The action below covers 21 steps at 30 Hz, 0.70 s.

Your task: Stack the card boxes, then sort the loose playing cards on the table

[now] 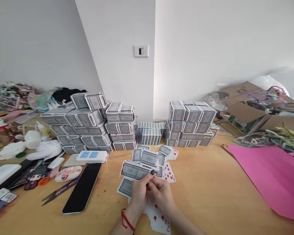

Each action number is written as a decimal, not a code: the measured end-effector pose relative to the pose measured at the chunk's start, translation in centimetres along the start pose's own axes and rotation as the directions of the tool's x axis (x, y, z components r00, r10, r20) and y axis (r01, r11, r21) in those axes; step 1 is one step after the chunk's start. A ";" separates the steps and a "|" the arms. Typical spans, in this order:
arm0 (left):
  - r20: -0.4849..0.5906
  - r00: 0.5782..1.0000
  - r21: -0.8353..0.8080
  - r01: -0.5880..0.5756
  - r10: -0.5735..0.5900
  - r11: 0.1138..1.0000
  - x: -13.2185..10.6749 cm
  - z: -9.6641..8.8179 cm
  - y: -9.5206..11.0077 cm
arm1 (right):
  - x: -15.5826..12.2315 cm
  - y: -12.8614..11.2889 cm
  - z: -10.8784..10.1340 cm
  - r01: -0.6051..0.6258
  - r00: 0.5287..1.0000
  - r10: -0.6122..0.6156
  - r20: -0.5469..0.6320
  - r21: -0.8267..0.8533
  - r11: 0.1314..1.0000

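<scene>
My left hand, with a red string at the wrist, and my right hand meet at the near middle of the wooden table. Both have their fingers curled in a pinch around playing cards. The left hand's thumb and fingers grip the edge of a patterned-back card. Loose playing cards lie spread just beyond the hands, mostly face down. A red diamond card lies face up to the right. More face-up cards lie under my wrists.
Stacked card boxes rise at the back left and back right, with green-backed decks between. A black phone, purple scissors and a power strip lie left. Pink paper and cardboard boxes sit right.
</scene>
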<state>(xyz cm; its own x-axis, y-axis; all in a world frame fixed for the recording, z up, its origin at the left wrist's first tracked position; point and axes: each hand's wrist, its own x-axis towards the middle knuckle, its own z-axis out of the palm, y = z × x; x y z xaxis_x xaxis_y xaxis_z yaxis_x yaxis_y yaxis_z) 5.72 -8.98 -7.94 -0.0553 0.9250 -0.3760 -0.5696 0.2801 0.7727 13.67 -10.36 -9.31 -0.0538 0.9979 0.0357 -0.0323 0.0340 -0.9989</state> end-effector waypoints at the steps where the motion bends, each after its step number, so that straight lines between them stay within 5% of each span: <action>1: -0.003 1.000 0.011 0.001 -0.001 1.000 0.1 -0.1 0.0 | 0.0 0.0 0.0 0.000 1.000 0.000 0.001 0.006 1.000; 9: 0.060 0.998 0.161 -0.006 -0.004 0.987 0.4 -0.1 0.3 | 0.5 0.1 -0.4 -0.080 0.997 0.080 0.002 0.095 0.992; 13: 0.086 0.996 0.108 -0.023 0.014 0.994 0.6 -0.3 0.1 | 0.7 -0.6 -0.6 -0.118 0.992 0.107 0.065 0.196 0.974; 21: 0.098 0.987 0.202 -0.141 0.124 0.969 1.2 -1.0 0.4 | 0.3 -1.6 -1.4 -0.088 0.993 0.077 0.085 0.133 0.987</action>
<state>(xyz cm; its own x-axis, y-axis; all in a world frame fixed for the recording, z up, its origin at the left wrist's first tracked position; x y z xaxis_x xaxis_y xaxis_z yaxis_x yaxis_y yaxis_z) 4.63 -8.02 -8.54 -0.0444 0.9732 -0.2256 -0.3785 0.1926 0.9054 15.06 -10.05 -7.76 -0.1403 0.9893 -0.0393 -0.1595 -0.0618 -0.9853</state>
